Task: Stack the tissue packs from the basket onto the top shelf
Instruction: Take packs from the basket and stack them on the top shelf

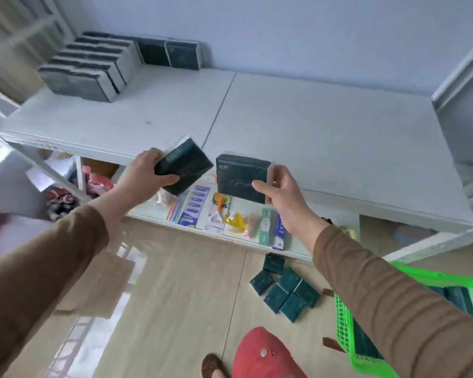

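Two dark green tissue packs are in the air at the front edge of the white top shelf [311, 126], one in each hand. The left hand [145, 173] grips the left pack [185, 166] with its fingers [150, 155] curled over the near corner and the thumb across its face, the pack tilted. The right hand [283, 196] pinches the right pack [242, 177] by its right edge, thumb on the front, fingers behind, and this pack is held more squarely. At the far left of the shelf stands a row of about six packs [85, 69] on edge, with two more packs [170, 54] against the wall beside them. On the floor below lie six loose packs [284, 290] in a cluster, touching one another. The green basket [347, 336] is at lower right, partly behind the right sleeve, with more packs inside; their number cannot be told. One red cap [262, 356] shows at the bottom edge.
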`<state>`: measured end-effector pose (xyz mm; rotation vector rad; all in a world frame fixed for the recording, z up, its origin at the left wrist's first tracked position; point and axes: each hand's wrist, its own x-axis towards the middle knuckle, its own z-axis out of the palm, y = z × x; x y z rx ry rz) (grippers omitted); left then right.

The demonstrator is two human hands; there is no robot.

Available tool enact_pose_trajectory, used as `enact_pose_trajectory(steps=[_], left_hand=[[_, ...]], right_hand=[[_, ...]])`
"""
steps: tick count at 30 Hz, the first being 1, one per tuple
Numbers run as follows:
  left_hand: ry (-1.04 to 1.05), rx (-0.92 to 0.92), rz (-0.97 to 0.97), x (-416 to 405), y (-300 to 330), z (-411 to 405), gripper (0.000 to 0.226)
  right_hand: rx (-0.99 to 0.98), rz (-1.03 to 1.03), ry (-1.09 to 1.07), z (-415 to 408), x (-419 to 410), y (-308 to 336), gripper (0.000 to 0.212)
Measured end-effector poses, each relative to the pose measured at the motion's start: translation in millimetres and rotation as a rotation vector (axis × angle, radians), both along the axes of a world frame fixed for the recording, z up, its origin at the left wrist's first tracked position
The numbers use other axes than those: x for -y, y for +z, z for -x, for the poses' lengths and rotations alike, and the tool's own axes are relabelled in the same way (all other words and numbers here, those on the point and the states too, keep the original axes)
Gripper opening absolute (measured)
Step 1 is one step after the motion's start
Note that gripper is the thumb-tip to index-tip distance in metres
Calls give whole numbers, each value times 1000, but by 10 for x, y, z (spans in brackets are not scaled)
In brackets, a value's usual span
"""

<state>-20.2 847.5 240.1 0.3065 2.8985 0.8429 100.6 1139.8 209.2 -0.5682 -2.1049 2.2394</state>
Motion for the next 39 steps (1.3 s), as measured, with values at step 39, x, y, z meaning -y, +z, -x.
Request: enact_pose_trajectory(steps=[39], left_hand=[[-435, -487, 516, 495, -73, 6117, 56]], right_hand=[[91, -319, -249, 5951, 1065, -435, 56]])
